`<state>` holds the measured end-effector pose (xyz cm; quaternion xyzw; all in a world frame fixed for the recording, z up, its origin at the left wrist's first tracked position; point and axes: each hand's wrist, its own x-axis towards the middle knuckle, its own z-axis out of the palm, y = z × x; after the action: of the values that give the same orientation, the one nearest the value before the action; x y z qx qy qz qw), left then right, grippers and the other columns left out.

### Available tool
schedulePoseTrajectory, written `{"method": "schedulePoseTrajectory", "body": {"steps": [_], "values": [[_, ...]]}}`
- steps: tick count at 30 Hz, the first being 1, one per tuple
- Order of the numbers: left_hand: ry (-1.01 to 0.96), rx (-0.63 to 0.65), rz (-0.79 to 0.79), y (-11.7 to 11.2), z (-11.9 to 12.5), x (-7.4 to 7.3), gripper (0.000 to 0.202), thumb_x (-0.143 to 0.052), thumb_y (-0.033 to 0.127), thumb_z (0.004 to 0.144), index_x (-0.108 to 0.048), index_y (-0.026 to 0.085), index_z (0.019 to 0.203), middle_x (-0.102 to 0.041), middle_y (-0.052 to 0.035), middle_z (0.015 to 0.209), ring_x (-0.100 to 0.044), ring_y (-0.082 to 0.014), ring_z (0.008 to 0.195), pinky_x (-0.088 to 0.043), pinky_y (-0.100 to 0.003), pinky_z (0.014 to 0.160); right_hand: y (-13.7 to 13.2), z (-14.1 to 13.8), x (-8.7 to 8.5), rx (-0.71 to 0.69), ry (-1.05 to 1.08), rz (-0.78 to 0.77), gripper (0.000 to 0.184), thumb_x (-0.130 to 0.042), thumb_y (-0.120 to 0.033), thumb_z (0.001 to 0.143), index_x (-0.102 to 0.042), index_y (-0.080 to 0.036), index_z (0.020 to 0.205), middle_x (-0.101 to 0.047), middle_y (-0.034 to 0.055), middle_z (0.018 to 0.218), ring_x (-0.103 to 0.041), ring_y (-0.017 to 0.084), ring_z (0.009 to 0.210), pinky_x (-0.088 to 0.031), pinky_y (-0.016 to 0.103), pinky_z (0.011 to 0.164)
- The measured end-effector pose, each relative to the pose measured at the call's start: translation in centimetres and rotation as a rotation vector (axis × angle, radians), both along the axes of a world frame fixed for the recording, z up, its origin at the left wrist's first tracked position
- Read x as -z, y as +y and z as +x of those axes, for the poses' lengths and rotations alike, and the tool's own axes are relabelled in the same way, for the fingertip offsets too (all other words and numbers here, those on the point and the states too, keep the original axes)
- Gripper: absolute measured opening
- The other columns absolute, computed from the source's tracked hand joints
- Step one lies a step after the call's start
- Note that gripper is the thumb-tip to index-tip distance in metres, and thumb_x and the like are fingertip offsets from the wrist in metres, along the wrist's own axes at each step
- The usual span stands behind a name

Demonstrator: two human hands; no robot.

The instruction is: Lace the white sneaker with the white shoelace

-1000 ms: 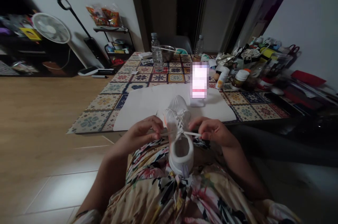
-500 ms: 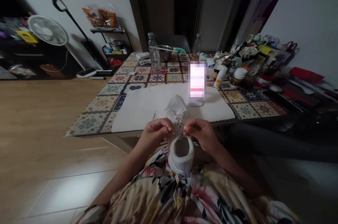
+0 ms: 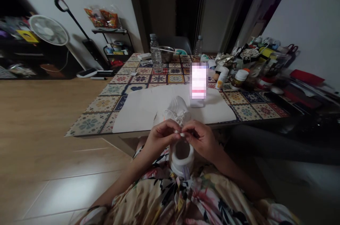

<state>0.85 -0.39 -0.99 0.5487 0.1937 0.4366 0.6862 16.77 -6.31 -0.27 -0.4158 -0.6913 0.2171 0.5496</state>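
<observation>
A white lace-up shoe (image 3: pixel 176 106) leans against the table's front edge, toe on the white paper and heel toward my lap. Its open collar (image 3: pixel 183 161) faces me. Over the shoe's tongue, my left hand (image 3: pixel 166 134) is closed in a pinch, its thumb and fingertips at the shoelace. My right hand (image 3: pixel 200 138) pinches there as well, and the two sets of fingertips meet. The bit of shoelace between them is mostly hidden by the fingers. Lace also crosses the front of the shoe above my hands.
White paper (image 3: pixel 135 108) covers the near part of the patterned table (image 3: pixel 90 119). A lit phone (image 3: pixel 198 81), blurred out, stands upright on it. Water bottles (image 3: pixel 156 55) and a metal bowl (image 3: pixel 166 54) are farther back. Jars (image 3: pixel 239 78) and clutter line the right side.
My hands have come together from either side of the shoe's opening, so the fingertips now touch over the tongue. The shoe stays nearly where it was.
</observation>
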Motion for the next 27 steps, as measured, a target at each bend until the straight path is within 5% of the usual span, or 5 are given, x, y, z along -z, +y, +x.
{"method": "schedulePoseTrajectory", "body": {"steps": [6, 16, 23, 27], "values": [[-0.009, -0.121, 0.084, -0.1, 0.0, 0.3, 0.026, -0.087, 0.031, 0.066, -0.067, 0.014, 0.069, -0.062, 0.0001, 0.068, -0.055, -0.01, 0.063, -0.044, -0.019, 0.06, -0.3, 0.0, -0.4, 0.027, 0.041, -0.083, 0.012, -0.064, -0.033, 0.087, -0.062, -0.021, 0.085, -0.063, 0.0, 0.078, -0.059, 0.013, 0.069, -0.048, 0.024, 0.063], [0.077, -0.01, 0.118, -0.1, -0.3, 0.3, 0.02, -0.08, 0.026, 0.073, -0.064, 0.014, 0.071, -0.064, -0.0004, 0.07, -0.059, -0.0114, 0.068, -0.046, -0.022, 0.067, 0.4, -0.7, 1.0, 0.056, 0.329, -0.155, 0.02, -0.062, -0.043, 0.09, -0.058, -0.023, 0.091, -0.061, -0.0036, 0.076, -0.056, 0.007, 0.047, -0.048, 0.019, 0.045], [0.051, -0.061, 0.026, -0.1, -0.2, 0.3, 0.025, -0.083, 0.029, 0.068, -0.063, 0.014, 0.069, -0.062, 0.0009, 0.069, -0.054, -0.0099, 0.065, -0.043, -0.02, 0.063, -0.2, 0.6, -0.1, 0.137, -0.22, 0.146, 0.019, -0.063, -0.026, 0.09, -0.065, -0.026, 0.109, -0.065, 0.0059, 0.102, -0.064, 0.019, 0.097, -0.056, 0.034, 0.084], [0.078, -0.027, 0.031, 0.0, -0.5, 0.2, 0.021, -0.082, 0.03, 0.071, -0.071, 0.015, 0.08, -0.068, -0.0016, 0.077, -0.059, -0.0118, 0.071, -0.047, -0.022, 0.069, -0.3, 0.9, -0.3, 0.17, -0.33, 0.183, 0.01, -0.059, -0.02, 0.092, -0.067, -0.024, 0.098, -0.064, 0.0059, 0.099, -0.062, 0.019, 0.096, -0.053, 0.036, 0.087]]}}
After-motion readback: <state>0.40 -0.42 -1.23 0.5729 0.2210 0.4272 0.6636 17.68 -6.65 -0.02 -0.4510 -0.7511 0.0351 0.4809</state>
